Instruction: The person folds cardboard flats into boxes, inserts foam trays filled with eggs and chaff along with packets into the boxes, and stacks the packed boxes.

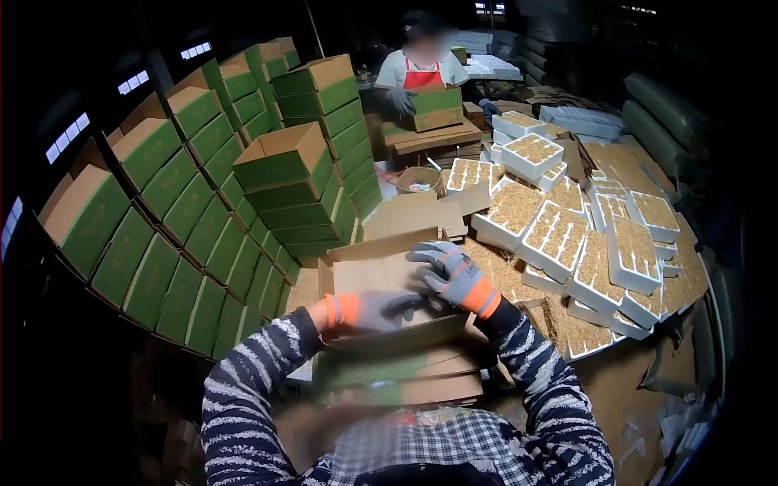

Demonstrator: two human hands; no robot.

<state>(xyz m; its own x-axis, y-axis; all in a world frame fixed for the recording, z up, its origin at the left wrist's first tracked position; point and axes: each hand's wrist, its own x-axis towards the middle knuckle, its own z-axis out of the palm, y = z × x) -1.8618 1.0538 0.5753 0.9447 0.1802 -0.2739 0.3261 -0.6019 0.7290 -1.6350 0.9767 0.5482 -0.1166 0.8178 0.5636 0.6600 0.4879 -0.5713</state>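
Observation:
In front of me is an unlidded cardboard box (369,271), brown inside and green outside. My left hand (365,311), in a grey glove with an orange cuff, reaches across its near side. Its dark fingertips are stretched towards the right wall and slightly blurred. Over the right side of the same box is my right hand (454,274), gloved alike, its fingers apart and bent inward over the box. Whether these fingers press on the cardboard is hard to see. Below the box lie stacked flat green-and-brown cardboard pieces (438,389).
Tall stacks of green boxes (190,219) stand to the left. White foam trays with straw-coloured filling (555,235) are piled on the right. Behind lie loose cardboard sheets (413,217) and a round basket (420,180). Across from me, a person in a red apron (423,77) handles another green box (438,109).

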